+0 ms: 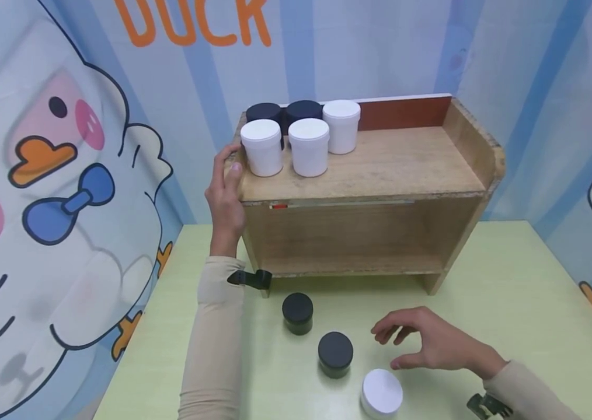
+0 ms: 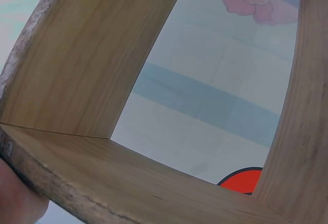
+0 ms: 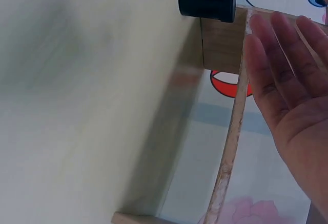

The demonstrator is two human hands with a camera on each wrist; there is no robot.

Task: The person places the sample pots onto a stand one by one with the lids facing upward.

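At the left side of a small wooden shelf (image 1: pixel 364 181), my left hand (image 1: pixel 226 198) grips the side panel's edge. The left wrist view catches only a bit of that hand, against the shelf's edge (image 2: pixel 66 183). My right hand (image 1: pixel 432 341) hovers above the table with fingers loosely bent and apart, holding nothing. Nearest to it stands a white lidded jar (image 1: pixel 382 394). Two black jars, one nearer (image 1: pixel 335 353) and one farther (image 1: pixel 298 313), stand to its left. In the right wrist view the right hand's fingers (image 3: pixel 277 65) spread before the shelf board.
On the shelf's top left are a front white jar (image 1: pixel 261 149), another white jar (image 1: pixel 309 149), a third white jar (image 1: pixel 343 128) and two black jars (image 1: pixel 303 111) behind. A duck-print curtain (image 1: pixel 380 46) hangs behind the pale green table (image 1: pixel 159 350).
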